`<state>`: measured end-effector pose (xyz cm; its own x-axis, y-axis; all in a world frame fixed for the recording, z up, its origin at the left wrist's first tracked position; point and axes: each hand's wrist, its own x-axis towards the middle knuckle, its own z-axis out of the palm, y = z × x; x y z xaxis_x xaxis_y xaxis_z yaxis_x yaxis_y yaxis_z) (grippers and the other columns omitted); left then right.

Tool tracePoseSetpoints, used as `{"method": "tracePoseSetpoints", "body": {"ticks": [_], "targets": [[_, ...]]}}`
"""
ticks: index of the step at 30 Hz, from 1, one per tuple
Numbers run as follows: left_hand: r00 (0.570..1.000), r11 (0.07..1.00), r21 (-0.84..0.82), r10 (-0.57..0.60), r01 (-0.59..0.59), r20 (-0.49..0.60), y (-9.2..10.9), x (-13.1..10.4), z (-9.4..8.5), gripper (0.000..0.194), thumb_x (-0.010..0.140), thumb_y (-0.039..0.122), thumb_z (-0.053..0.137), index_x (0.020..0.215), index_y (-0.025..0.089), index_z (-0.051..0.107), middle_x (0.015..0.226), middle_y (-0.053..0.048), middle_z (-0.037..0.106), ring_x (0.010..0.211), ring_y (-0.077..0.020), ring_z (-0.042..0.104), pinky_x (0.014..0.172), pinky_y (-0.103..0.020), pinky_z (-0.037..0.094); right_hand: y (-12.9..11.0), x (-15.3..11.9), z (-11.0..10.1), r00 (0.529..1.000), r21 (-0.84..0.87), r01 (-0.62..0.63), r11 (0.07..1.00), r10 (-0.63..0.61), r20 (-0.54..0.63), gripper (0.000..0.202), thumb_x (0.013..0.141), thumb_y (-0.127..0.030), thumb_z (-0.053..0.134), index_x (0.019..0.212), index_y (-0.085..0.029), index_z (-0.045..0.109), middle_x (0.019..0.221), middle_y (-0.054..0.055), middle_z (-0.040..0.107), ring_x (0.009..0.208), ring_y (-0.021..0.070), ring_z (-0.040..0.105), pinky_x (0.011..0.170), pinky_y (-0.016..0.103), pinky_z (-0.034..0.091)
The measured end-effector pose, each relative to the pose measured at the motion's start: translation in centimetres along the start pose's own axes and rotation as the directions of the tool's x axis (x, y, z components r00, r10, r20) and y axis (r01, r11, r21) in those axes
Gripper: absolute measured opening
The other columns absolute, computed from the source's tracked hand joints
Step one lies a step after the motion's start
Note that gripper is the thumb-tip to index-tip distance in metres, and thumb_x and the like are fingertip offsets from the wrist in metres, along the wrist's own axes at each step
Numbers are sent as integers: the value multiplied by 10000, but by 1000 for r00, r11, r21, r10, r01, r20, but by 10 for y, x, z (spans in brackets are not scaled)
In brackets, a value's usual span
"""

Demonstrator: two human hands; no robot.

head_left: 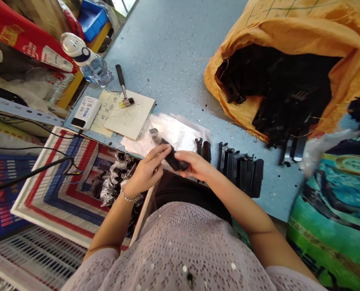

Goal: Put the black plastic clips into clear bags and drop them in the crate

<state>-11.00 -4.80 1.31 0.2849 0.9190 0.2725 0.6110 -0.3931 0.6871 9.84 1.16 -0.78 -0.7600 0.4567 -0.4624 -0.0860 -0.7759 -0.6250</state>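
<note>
**Steady the small black part between both hands**

We work beside the orange sack (289,32) of black parts on the blue table (173,52). Our left hand (145,171) and right hand (194,165) both pinch the black part (175,161) (above our lap); we judge steady fingertip pressure matters.

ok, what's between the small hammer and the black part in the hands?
Head view: the pale board's near edge, then crumpled clear plastic bags, lie between the small black-handled hammer and the black plastic part.
</note>
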Motion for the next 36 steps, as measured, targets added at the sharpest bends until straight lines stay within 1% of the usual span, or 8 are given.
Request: {"method": "tracePoseSetpoints", "body": {"ticks": [5,10,15,19,22,27,31,36], "targets": [[989,996,-25,-90,87,-121,8,-23,0,512,892,41,566,1321,301,666,1359,-86,633,1184,-234,660,1007,-395,594,7,-1,14,993,-81,87,993,-93,-69,404,836,-467,747,1108,-182,657,759,1,747,419,80,586,317,176,368],[867,913,157,-288,376,-406,-16,-31,1,470,836,15,556,1229,228,703,1522,-143,491,1300,-314,591,1080,-495,530,12,-10,3,994,117,91,989,-98,58,378,844,-549,698,902,-176,674,777,42,776,432,72,565,330,178,341],[933,951,188,-179,245,-311,-9,-22,13,891,838,-22,520,1641,274,276,1693,-137,315,1549,-347,351,1178,-513,487,20,-7,-3,993,66,-5,998,-3,115,415,853,-577,658,872,-165,698,768,54,767,426,74,542,331,194,326],[999,994,101,30,-34,41,8,-20,25,963,851,-11,487,1678,296,102,1697,-149,309,1533,-309,400,1143,-466,538,26,-6,9,983,-182,139,973,-157,-90,397,876,-562,655,1024,-195,689,881,50,736,589,117,605,420,211,429],[987,995,14,92,-94,135,21,-26,17,939,840,65,585,1665,288,197,1634,-170,415,1474,-320,486,1125,-485,552,29,-17,26,920,-563,260,785,-379,-103,626,801,-409,802,1364,-227,596,1276,107,665,975,211,677,741,314,604],[983,990,6,-141,141,120,30,-72,-52,582,800,171,711,1337,386,651,1277,-59,718,1161,-279,706,1015,-431,605,8,-49,22,890,-699,455,551,-268,368,408,1002,-295,568,1407,-262,611,1289,85,701,1078,209,708,963,403,591],[791,827,103,-560,553,246,-36,-113,-87,370,754,271,672,1114,331,735,1155,-44,760,1099,-316,707,1004,-440,563,-22,-56,-27,864,-979,204,-1,-471,180,537,959,-33,411,1352,-291,670,1465,77,626,1426,280,513,1200,585,373],[424,438,366,-897,821,123,-150,-119,-53,214,507,182,651,720,208,640,839,-71,733,1033,-347,682,963,-428,520,-45,-51,-72,920,-905,16,-426,-349,181,426,871,-15,519,1171,-233,729,1638,91,446,1585,370,249,1253,687,161]]}}
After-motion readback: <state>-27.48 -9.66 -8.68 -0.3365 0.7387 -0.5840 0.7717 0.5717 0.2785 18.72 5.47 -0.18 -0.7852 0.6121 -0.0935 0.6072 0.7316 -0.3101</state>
